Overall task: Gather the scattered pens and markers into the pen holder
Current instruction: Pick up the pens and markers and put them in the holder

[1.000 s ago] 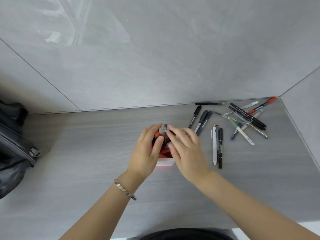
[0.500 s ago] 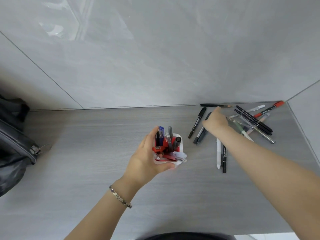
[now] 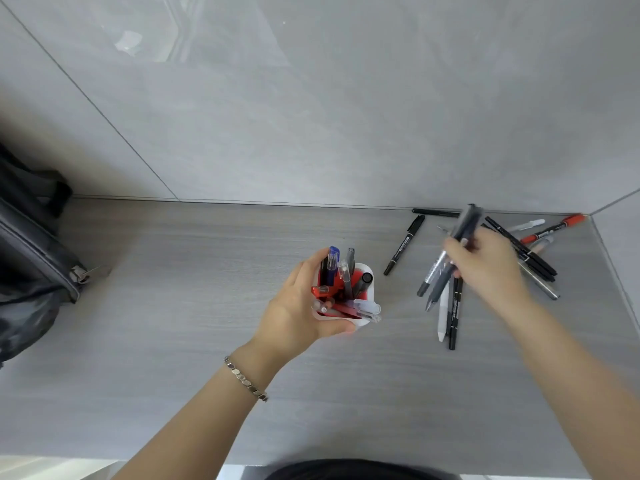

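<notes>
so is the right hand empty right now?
No, the right hand grips a couple of dark pens lifted off the desk.

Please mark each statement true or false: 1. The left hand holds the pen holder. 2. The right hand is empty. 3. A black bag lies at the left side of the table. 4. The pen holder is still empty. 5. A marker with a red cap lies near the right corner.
1. True: the left hand grips the pen holder.
2. False: the right hand holds two pens, lifted off the table.
3. True: the black bag is there.
4. False: several pens already stand in the pen holder.
5. True: the red-capped marker lies there.
</notes>
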A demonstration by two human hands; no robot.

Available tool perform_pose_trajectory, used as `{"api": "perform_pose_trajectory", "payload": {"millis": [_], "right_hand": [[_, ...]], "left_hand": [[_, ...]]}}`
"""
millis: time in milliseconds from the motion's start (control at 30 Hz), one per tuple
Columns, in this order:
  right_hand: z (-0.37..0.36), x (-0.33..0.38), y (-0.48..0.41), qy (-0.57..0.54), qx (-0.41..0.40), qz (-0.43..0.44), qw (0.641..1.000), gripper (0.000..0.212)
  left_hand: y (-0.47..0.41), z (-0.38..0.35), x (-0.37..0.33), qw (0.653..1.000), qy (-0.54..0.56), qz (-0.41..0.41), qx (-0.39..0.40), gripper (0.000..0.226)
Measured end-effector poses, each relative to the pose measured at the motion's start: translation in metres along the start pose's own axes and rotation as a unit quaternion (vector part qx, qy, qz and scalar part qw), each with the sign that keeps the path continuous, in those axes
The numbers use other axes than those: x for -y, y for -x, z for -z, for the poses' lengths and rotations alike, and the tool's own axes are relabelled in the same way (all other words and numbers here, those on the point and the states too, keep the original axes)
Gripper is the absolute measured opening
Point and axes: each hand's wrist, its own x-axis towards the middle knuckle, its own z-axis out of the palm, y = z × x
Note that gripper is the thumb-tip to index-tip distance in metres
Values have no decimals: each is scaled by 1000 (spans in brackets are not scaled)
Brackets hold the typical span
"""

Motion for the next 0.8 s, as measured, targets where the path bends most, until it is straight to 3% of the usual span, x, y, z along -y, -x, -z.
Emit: {"api": "perform_pose_trajectory", "payload": {"millis": [167, 267, 400, 467, 567, 700, 800], "right_hand": [[25, 36, 68, -209, -10, 87, 974, 9], [7, 47, 85, -282, 21, 141, 949, 26], [-42, 38, 84, -128, 92, 155, 975, 21], [-60, 34, 85, -80, 85, 161, 980, 27], [-67, 35, 85, -76, 33, 208, 975, 50], [-69, 29, 78, -19, 12, 327, 945, 30], [-70, 20, 80, -69, 0, 351, 934, 35]], "left_hand": [[-2, -3, 3, 1000, 14, -6, -4, 97], [-2, -3, 3, 1000, 12, -11, -3, 98], [-3, -4, 3, 1000, 0, -21, -7, 103], [-2, -3, 3, 1000, 4, -19, -6, 103], [-2, -3, 1, 1000, 7, -19, -4, 103], [-1, -3, 2, 1000, 19, -20, -5, 101], [-1, -3, 1, 1000, 19, -20, -7, 99]]}}
